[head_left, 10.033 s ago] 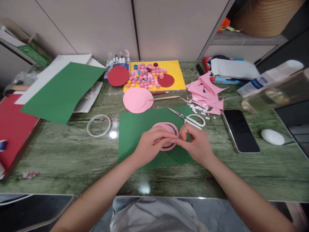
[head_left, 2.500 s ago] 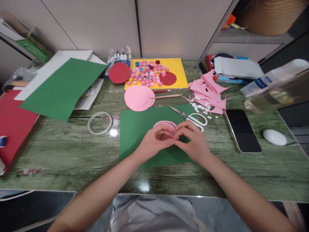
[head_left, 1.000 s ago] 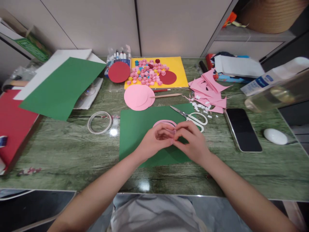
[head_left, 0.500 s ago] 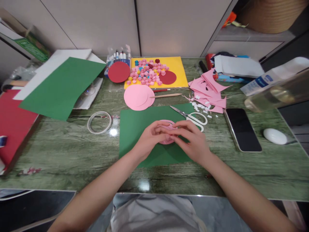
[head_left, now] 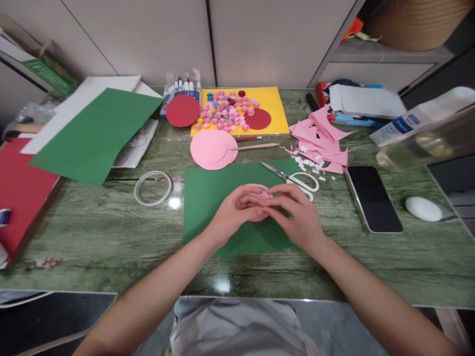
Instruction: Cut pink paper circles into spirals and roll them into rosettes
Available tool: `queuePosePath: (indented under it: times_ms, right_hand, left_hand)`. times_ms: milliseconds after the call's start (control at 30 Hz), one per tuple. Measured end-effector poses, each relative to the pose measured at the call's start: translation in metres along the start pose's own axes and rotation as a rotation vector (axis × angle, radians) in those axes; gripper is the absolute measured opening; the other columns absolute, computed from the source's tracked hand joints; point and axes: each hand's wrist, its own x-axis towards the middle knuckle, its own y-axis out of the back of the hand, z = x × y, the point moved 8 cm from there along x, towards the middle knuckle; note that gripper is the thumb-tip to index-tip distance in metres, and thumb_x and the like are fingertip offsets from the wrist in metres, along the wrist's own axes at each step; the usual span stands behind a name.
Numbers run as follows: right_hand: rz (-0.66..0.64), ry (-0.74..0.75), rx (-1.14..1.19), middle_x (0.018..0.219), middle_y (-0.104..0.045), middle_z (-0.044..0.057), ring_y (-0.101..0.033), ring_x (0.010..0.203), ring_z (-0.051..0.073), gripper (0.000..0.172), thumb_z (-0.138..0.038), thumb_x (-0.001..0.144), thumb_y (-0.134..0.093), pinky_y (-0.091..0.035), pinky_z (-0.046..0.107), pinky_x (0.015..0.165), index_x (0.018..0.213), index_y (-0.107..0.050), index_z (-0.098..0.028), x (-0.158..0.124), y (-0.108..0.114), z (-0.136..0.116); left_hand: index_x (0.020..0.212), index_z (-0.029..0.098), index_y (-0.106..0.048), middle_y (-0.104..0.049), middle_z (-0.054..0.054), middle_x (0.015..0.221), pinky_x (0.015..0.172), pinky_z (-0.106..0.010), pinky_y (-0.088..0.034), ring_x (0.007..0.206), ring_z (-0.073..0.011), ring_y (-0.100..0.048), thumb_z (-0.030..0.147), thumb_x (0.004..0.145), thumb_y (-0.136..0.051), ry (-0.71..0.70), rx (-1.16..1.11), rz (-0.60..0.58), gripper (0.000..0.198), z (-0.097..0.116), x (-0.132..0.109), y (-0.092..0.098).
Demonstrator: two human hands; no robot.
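Note:
Both my hands meet over a pink paper piece (head_left: pixel 259 189), a round or curled shape that is partly hidden behind the fingers. My left hand (head_left: pixel 235 213) is closed on it from the left, thumb against fingers. From the right, my right hand (head_left: pixel 299 217) pinches it near the middle with thumb and fingertips. Beneath them lies a green paper sheet (head_left: pixel 208 207). White-handled scissors (head_left: pixel 291 179) rest on that sheet just beyond my right hand, blades pointing up and left. Behind the sheet is a stack of pink paper circles (head_left: pixel 210 148).
A yellow sheet (head_left: pixel 272 99) bears many small rolled paper flowers (head_left: pixel 226 111). Pink paper scraps (head_left: pixel 321 141) lie right of it, above a phone (head_left: pixel 374 198) and a white mouse (head_left: pixel 423 208). A tape roll (head_left: pixel 136 190) sits left; a wooden stick (head_left: pixel 258 146) lies behind.
My fingers have shifted very slightly around the pink paper piece. Everything else on the table stays where it was.

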Motion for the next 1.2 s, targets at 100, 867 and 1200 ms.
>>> queuePosePath:
  times_ms: [100, 867, 1200]
  right_hand:
    - [-0.001, -0.015, 0.001, 0.096, -0.057, 0.004, -0.056, 0.089, 0.018, 0.008, -0.017, 0.08, -0.057, -0.05, 0.035, 0.076, 0.082, -0.06, -0.025, 0.0, 0.001, 0.0]
    - [0.031, 0.104, -0.063, 0.093, -0.055, 0.006, -0.055, 0.084, 0.017, 0.017, -0.015, 0.078, -0.059, -0.049, 0.034, 0.072, 0.093, -0.06, -0.023, -0.001, 0.002, -0.009]
    - [-0.029, 0.046, 0.126, 0.099, -0.053, 0.005, -0.055, 0.092, 0.015, 0.026, -0.012, 0.083, -0.053, -0.051, 0.032, 0.078, 0.102, -0.061, -0.028, 0.001, -0.004, -0.008]
  left_hand:
    - [0.097, 0.019, -0.057, -0.064, -0.004, 0.098, 0.078, -0.03, -0.048, 0.087, -0.0151, -0.06, 0.019, 0.066, -0.069, -0.004, 0.01, -0.004, 0.034, 0.0, 0.001, -0.001]
    - [0.096, 0.019, -0.057, -0.063, -0.004, 0.091, 0.076, -0.031, -0.05, 0.085, -0.0149, -0.059, 0.018, 0.068, -0.067, -0.005, -0.034, 0.01, 0.03, -0.002, 0.001, 0.001]
    - [0.098, 0.018, -0.058, -0.062, -0.005, 0.1, 0.078, -0.029, -0.048, 0.09, -0.0157, -0.059, 0.017, 0.066, -0.069, -0.018, -0.001, -0.01, 0.034, 0.002, 0.001, -0.001]
